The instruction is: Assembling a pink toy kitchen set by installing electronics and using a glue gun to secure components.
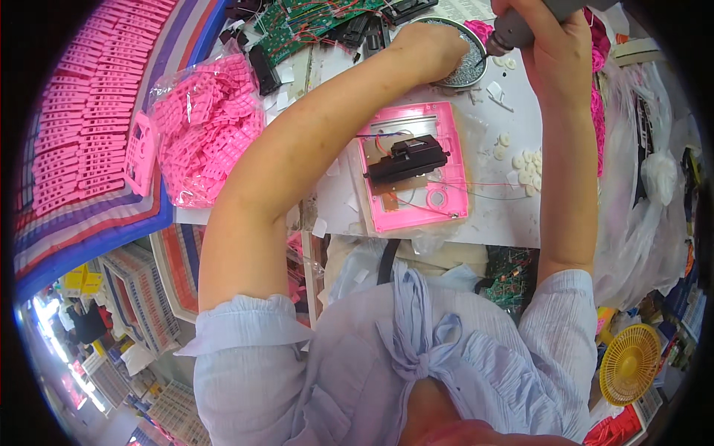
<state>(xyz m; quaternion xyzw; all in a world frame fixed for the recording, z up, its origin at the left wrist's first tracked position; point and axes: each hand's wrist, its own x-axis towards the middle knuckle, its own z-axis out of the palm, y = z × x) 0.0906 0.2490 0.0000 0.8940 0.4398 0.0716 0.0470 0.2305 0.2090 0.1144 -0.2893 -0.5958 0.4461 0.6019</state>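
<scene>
My left hand reaches into a round tin of small grey metal pieces, apparently screws. Its fingers are curled together, and whatever they pinch is hidden. In my right hand is a dark grey electric screwdriver, its thin bit pointing down and left at the tin's rim. Nearer to me lies an open pink plastic casing, with a black plastic module resting across it. Thin red, blue and dark wires run from the module and casing.
A clear bag of pink plastic parts sits left of my left forearm. Beyond it, a blue-edged tray holds rows of pink pieces. Green circuit boards lie at the back. Small white discs are scattered by my right forearm.
</scene>
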